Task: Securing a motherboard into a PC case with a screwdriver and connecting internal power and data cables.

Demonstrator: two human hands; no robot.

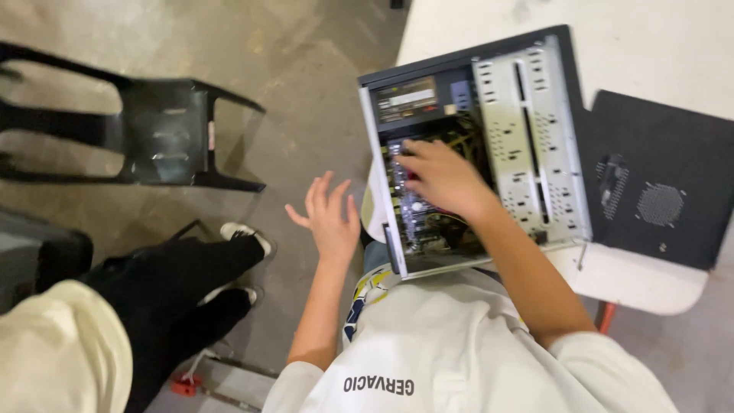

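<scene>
Right hand reaches inside the open computer case, frame centre, fingers on the motherboard; grip unclear. Left hand hovers left of the case, fingers spread, empty.

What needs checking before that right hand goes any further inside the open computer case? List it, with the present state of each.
1. Side panel off: ok. The dark side panel lies on the white table beside the computer case.
2. Case fully on the table: not ok. Its near end hangs over the table edge, toward the person's body.
3. Left hand steadying the case: not ok. It is open, in the air, touching nothing.
4. Right hand free of tools: cannot tell. It rests on the circuit board; its fingertips are blurred.
5. Power disconnected: cannot tell. No cable or plug shows.
6. Standing room: not ok. Another person's legs stand nearby.
</scene>
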